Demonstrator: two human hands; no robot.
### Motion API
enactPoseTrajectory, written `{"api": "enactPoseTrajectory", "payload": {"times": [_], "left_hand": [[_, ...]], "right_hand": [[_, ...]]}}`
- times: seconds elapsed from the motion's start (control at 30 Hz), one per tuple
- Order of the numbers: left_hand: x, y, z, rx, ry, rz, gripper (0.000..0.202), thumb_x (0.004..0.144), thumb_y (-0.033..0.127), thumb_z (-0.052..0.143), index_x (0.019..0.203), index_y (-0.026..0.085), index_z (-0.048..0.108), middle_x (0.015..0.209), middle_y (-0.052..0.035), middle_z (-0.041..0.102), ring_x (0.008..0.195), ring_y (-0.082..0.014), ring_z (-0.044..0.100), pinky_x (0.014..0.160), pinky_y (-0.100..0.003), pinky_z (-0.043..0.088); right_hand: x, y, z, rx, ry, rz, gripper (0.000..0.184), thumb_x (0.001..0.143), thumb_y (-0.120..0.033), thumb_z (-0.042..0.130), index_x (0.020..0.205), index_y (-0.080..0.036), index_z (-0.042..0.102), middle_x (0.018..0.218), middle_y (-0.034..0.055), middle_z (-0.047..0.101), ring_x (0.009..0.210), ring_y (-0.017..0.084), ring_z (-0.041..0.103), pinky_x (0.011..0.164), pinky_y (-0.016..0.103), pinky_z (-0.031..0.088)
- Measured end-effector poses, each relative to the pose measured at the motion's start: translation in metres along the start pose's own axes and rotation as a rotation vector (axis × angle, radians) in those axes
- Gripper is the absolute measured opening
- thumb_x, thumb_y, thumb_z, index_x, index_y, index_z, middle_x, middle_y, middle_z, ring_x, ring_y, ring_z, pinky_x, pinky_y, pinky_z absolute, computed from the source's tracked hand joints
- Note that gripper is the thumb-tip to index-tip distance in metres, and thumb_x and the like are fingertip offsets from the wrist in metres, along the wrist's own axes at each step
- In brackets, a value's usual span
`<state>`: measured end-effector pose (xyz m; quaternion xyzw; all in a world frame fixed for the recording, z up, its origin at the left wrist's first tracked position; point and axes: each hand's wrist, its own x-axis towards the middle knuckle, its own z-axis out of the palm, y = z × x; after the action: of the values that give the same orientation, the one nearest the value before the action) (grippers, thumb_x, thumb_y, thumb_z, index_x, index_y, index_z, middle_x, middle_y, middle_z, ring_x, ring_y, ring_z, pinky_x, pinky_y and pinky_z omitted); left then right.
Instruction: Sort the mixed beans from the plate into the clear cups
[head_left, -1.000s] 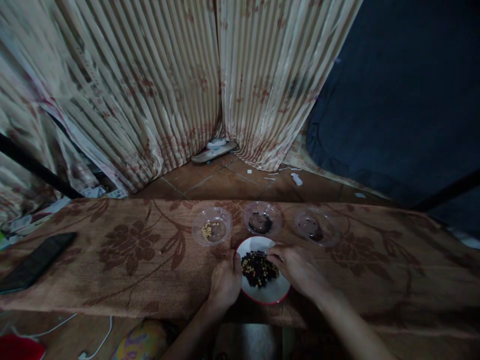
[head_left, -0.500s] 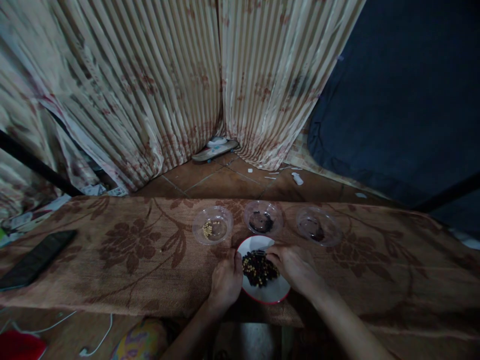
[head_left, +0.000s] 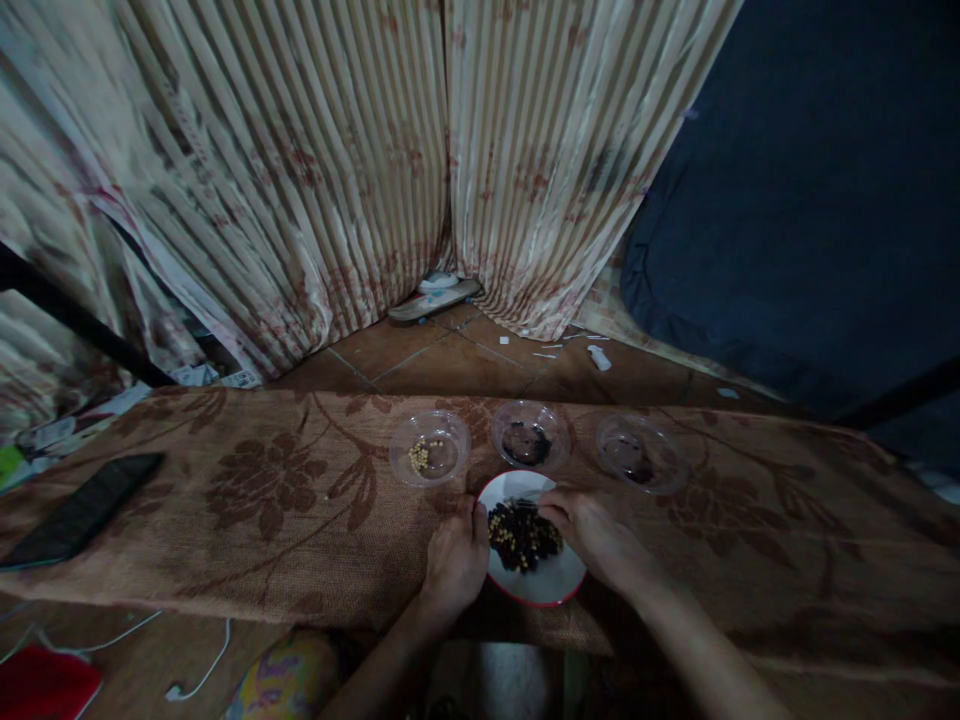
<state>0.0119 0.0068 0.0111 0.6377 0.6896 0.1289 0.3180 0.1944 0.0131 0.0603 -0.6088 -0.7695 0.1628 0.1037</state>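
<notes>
A white plate with a red rim (head_left: 551,585) sits on the brown floral cloth (head_left: 247,500) and carries a heap of mixed dark and pale beans (head_left: 523,535). My left hand (head_left: 454,560) rests curled against the plate's left edge. My right hand (head_left: 596,530) lies on the plate's right side, fingers bent and pinched over the beans; what the fingertips grip is too small to see. Three clear plastic bowls stand beyond the plate: the left bowl (head_left: 429,447) with pale beans, the middle bowl (head_left: 529,432) with dark beans, the right bowl (head_left: 639,452) with a few dark ones.
A black phone (head_left: 81,508) lies at the cloth's far left. Striped curtains (head_left: 360,170) hang behind, with a sandal (head_left: 442,297) on the tiled floor beneath them. A dark blue mattress (head_left: 810,220) fills the right. Cables (head_left: 202,675) and a red object (head_left: 41,685) lie lower left.
Both hands stay at the plate; only the view has shifted slightly, and my right fingers have moved a little over the beans.
</notes>
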Motion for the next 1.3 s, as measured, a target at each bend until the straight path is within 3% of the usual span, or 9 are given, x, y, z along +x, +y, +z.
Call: {"api": "enactPoseTrajectory", "payload": {"times": [0.23,0.4,0.77,0.87,1.0,1.13,1.3], "left_hand": [[0.0,-0.002,0.002,0.039,0.015,0.017,0.049,0.092,0.04,0.015,0.112,0.017,0.052,0.1,-0.0112,0.068,0.094,-0.021,0.062,0.082,-0.03,0.041],[-0.001,-0.002,0.002,0.059,0.037,0.046,0.049,0.092,0.04,0.013,0.108,0.017,0.052,0.096,-0.0115,0.068,0.09,-0.0215,0.063,0.078,-0.031,0.043],[-0.001,-0.003,0.005,0.086,0.032,0.042,0.046,0.092,0.04,0.013,0.108,0.018,0.051,0.095,-0.0102,0.068,0.089,-0.021,0.063,0.077,-0.03,0.043],[-0.001,-0.002,0.003,0.072,0.016,0.039,0.046,0.092,0.041,0.014,0.107,0.018,0.051,0.094,-0.0104,0.069,0.087,-0.0206,0.064,0.077,-0.03,0.043],[-0.001,-0.001,0.001,0.068,0.017,0.054,0.047,0.092,0.041,0.013,0.109,0.017,0.051,0.095,-0.0114,0.068,0.088,-0.0218,0.063,0.077,-0.031,0.043],[0.0,-0.002,0.001,0.045,0.016,0.055,0.048,0.092,0.04,0.014,0.111,0.016,0.051,0.095,-0.0116,0.068,0.088,-0.0216,0.063,0.078,-0.031,0.042],[0.002,-0.004,0.003,0.028,0.035,0.061,0.048,0.092,0.039,0.015,0.112,0.016,0.051,0.101,-0.012,0.067,0.094,-0.0218,0.062,0.082,-0.031,0.041]], "right_hand": [[-0.001,0.012,-0.013,0.208,0.113,0.009,0.025,0.084,-0.037,0.048,0.086,-0.026,0.071,0.084,0.0014,0.072,0.076,0.019,0.064,0.067,0.026,0.044],[0.009,-0.003,-0.018,0.312,0.146,-0.023,0.025,0.084,-0.037,0.049,0.09,-0.025,0.071,0.086,0.0002,0.072,0.076,0.018,0.065,0.068,0.025,0.045],[0.07,-0.064,-0.019,-0.026,0.147,-0.216,0.023,0.085,-0.033,0.049,0.089,-0.025,0.07,0.089,0.0014,0.071,0.082,0.017,0.063,0.074,0.026,0.043],[0.063,-0.055,-0.024,0.019,0.19,-0.222,0.022,0.085,-0.032,0.049,0.09,-0.025,0.07,0.091,0.001,0.071,0.083,0.017,0.063,0.076,0.026,0.044],[0.036,-0.02,-0.031,0.053,0.19,-0.098,0.022,0.083,-0.034,0.051,0.091,-0.025,0.07,0.089,0.0012,0.072,0.078,0.018,0.064,0.071,0.026,0.044],[0.005,0.012,-0.024,0.072,0.075,-0.041,0.025,0.084,-0.035,0.048,0.088,-0.026,0.071,0.084,0.0019,0.072,0.076,0.018,0.065,0.064,0.024,0.043],[-0.007,0.018,-0.009,-0.032,0.075,0.005,0.025,0.085,-0.036,0.047,0.087,-0.027,0.071,0.085,0.0021,0.072,0.075,0.018,0.064,0.065,0.025,0.042]]}}
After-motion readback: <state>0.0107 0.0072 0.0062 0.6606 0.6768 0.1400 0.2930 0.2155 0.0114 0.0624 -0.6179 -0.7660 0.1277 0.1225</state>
